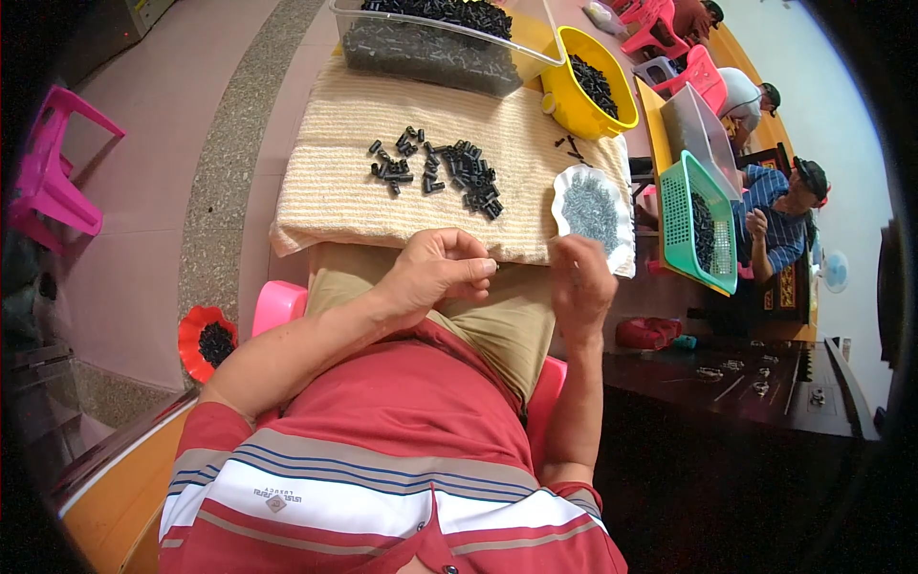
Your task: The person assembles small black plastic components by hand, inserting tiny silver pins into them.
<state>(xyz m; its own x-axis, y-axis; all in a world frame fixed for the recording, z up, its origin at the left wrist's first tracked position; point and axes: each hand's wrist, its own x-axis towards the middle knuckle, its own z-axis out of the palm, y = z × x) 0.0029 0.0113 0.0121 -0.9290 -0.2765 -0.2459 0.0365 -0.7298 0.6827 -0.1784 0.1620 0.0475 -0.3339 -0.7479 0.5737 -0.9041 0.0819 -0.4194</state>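
My left hand (445, 271) is over my lap at the table's near edge, thumb and forefinger pinched together. Something tiny and dark shows at its fingertips, too small to name. My right hand (583, 282) is at the near left rim of a white scalloped dish (622, 206), fingers curled in. Whatever those fingers hold is hidden. Small shiny greyish pieces (590, 210) fill the dish. Beyond my left hand, a loose pile of short black tube-like pieces (469, 172) lies on a striped cream towel (330, 163) covering the table.
At the table's far side stand a clear plastic bin (430, 62) and a yellow basin (564, 100), both with black pieces. A red dish (194, 349) sits low at left, near a pink stool (62, 182). Rightward, a green basket (684, 187) stands near a seated person (775, 206).
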